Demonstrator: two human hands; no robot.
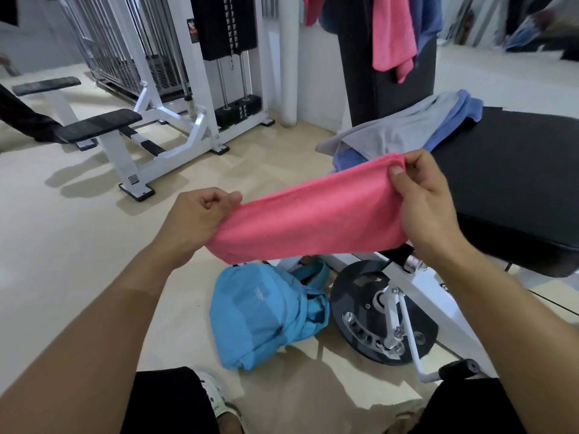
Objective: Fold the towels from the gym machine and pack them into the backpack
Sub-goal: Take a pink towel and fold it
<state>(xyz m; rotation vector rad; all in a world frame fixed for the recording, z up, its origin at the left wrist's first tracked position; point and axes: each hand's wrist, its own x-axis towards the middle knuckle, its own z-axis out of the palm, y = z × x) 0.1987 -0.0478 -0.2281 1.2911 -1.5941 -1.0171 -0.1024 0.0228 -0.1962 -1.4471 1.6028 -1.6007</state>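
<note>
Left hand point(200, 214) and right hand point(426, 202), raised apart, each grip the seemingly folded pink towel point(313, 214).

held towel point(313, 219): stretched between left hand point(194, 220) and right hand point(427, 202), above the backpack
backpack point(263, 317): on the floor point(78, 245), just left of the weight plate point(376, 314)
worktop point(513, 180): right side, behind the right hand
towel pile point(404, 130): on worktop's far left end
hanging towels point(393, 32): behind the pile
cable machine point(175, 89): far left, well apart
</note>
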